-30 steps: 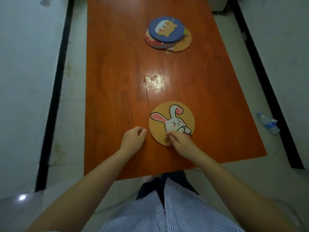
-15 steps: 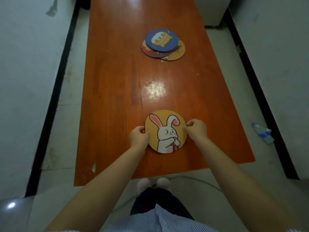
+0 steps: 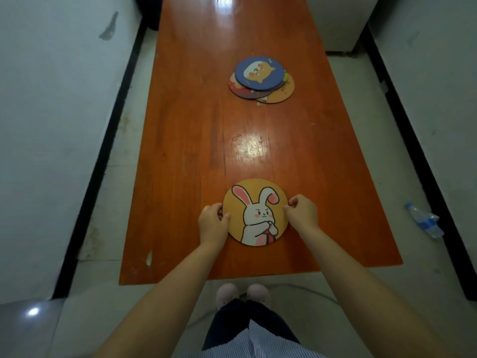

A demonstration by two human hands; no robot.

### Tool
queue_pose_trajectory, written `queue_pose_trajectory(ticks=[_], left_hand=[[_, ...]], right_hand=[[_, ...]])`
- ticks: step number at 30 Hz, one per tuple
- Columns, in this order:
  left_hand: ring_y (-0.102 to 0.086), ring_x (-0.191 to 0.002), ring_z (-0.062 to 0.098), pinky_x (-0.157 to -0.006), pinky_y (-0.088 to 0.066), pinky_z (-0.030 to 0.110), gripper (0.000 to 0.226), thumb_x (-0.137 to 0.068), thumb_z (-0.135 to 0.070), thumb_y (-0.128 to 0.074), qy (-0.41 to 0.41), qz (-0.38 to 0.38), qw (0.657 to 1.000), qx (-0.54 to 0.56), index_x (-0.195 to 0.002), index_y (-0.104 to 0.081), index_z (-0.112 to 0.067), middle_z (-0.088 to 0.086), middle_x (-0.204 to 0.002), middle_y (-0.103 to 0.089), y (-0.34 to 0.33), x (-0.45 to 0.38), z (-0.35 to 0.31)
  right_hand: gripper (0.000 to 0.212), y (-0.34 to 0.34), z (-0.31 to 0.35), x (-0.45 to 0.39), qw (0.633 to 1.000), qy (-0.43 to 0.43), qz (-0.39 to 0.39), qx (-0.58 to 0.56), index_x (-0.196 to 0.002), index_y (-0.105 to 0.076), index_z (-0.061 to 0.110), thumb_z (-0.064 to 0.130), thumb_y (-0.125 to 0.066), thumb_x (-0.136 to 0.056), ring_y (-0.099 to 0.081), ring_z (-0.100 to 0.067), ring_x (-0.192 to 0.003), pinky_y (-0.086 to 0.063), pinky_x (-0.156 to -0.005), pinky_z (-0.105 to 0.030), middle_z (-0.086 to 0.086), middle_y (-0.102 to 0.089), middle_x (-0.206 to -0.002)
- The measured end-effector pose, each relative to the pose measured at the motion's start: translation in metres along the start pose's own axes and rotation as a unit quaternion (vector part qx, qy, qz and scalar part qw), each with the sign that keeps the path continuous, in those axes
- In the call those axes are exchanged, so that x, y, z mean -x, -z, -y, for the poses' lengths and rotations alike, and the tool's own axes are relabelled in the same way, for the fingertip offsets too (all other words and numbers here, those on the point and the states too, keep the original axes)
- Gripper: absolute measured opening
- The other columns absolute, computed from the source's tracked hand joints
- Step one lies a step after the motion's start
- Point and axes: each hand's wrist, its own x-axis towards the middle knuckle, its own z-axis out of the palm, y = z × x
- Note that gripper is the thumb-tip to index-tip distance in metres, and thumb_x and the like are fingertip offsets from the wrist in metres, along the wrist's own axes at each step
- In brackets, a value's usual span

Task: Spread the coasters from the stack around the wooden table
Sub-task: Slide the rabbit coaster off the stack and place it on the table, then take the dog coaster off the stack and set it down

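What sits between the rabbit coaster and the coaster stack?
Nothing: the head view shows only bare, glossy table between the rabbit coaster and the stack.

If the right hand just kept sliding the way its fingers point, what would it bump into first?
The right hand points left across the rabbit coaster it pinches; beyond that, probably the left hand on the opposite edge.

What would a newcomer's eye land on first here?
The rabbit coaster near the table's near edge, pinched at its sides by the left hand and right hand. Next, the loose stack farther up the table, a blue coaster on top. A water bottle lies on the floor at right.
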Motion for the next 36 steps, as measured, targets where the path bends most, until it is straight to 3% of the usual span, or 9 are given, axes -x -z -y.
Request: queue_pose_trajectory(ticks=[4, 9, 14, 17, 20, 24, 32, 36], left_hand=[[-0.052, -0.101, 0.027, -0.080, -0.044, 0.034, 0.034, -0.087, -0.018, -0.056, 0.000, -0.011, 0.999, -0.048, -0.119, -0.055, -0.005, 0.016, -0.112, -0.057, -0.004, -0.003, 0.000], [-0.043, -0.114, 0.024, -0.088, -0.044, 0.034, 0.042, -0.088, -0.026, -0.054, 0.007, -0.021, 0.995, -0.096, -0.127, -0.048, -0.011, 0.008, -0.125, -0.052, 0.002, -0.007, 0.002], [-0.044, -0.117, 0.025, -0.094, -0.043, 0.037, 0.034, -0.090, -0.019, -0.047, -0.049, -0.018, 0.988, -0.142, -0.123, -0.052, -0.010, 0.009, -0.126, -0.054, 0.052, -0.035, 0.026], [-0.046, -0.114, 0.028, -0.094, -0.044, 0.039, 0.030, -0.089, -0.016, -0.044, -0.088, -0.004, 0.978, -0.188, -0.116, -0.055, -0.008, 0.013, -0.122, -0.056, 0.099, -0.065, 0.052], [-0.049, -0.108, 0.033, -0.090, -0.047, 0.041, 0.029, -0.087, -0.013, -0.045, -0.128, 0.014, 0.966, -0.223, -0.110, -0.059, -0.003, 0.017, -0.117, -0.058, 0.148, -0.102, 0.081], [-0.048, -0.109, 0.035, -0.088, -0.047, 0.043, 0.030, -0.087, -0.014, -0.043, -0.179, 0.076, 0.946, -0.260, -0.111, -0.057, -0.003, 0.018, -0.117, -0.056, 0.202, -0.138, 0.111], [-0.046, -0.114, 0.034, -0.092, -0.043, 0.043, 0.033, -0.087, -0.012, -0.042, -0.236, 0.136, 0.908, -0.318, -0.117, -0.054, -0.005, 0.016, -0.125, -0.054, 0.266, -0.209, 0.156], [-0.048, -0.113, 0.034, -0.091, -0.045, 0.043, 0.031, -0.088, -0.013, -0.043, -0.271, 0.158, 0.891, -0.329, -0.114, -0.055, -0.005, 0.016, -0.123, -0.055, 0.264, -0.244, 0.136]], right_hand=[[0.024, 0.000, 0.004, 0.000, 0.996, 0.028, -0.029, 0.081, -0.107, -0.053, 0.006, 0.014, -0.060, -0.086, -0.057, -0.031, -0.099, -0.050, -0.087, -0.045, -0.014, -0.061, -0.109], [0.027, -0.011, 0.014, 0.009, 0.965, 0.148, -0.102, 0.193, -0.109, -0.056, 0.003, 0.005, -0.057, -0.083, -0.051, -0.033, -0.103, -0.045, -0.082, -0.042, -0.016, -0.057, -0.113], [0.014, -0.048, 0.063, 0.022, 0.939, 0.270, -0.073, 0.198, -0.097, -0.060, 0.001, 0.007, -0.055, -0.084, -0.054, -0.032, -0.095, -0.045, -0.078, -0.038, -0.016, -0.061, -0.100], [0.016, -0.083, 0.107, 0.029, 0.936, 0.300, -0.046, 0.178, -0.097, -0.059, 0.003, 0.012, -0.058, -0.084, -0.052, -0.030, -0.101, -0.044, -0.084, -0.037, -0.014, -0.060, -0.105], [0.028, -0.126, 0.158, 0.031, 0.940, 0.290, -0.047, 0.175, -0.109, -0.057, 0.005, 0.019, -0.059, -0.086, -0.049, -0.029, -0.113, -0.042, -0.095, -0.039, -0.013, -0.058, -0.118], [0.048, -0.173, 0.212, 0.032, 0.961, 0.208, -0.049, 0.174, -0.133, -0.043, 0.009, 0.024, -0.055, -0.089, -0.034, -0.028, -0.134, -0.032, -0.109, -0.045, -0.013, -0.042, -0.143], [0.050, -0.237, 0.275, 0.039, 0.971, 0.077, -0.069, 0.217, -0.137, -0.036, 0.014, 0.031, -0.048, -0.092, -0.021, -0.030, -0.141, -0.022, -0.114, -0.051, -0.010, -0.027, -0.153], [0.045, -0.232, 0.279, 0.038, 0.965, 0.080, -0.096, 0.232, -0.129, -0.048, 0.014, 0.030, -0.053, -0.087, -0.037, -0.031, -0.132, -0.038, -0.105, -0.046, -0.012, -0.043, -0.143]])
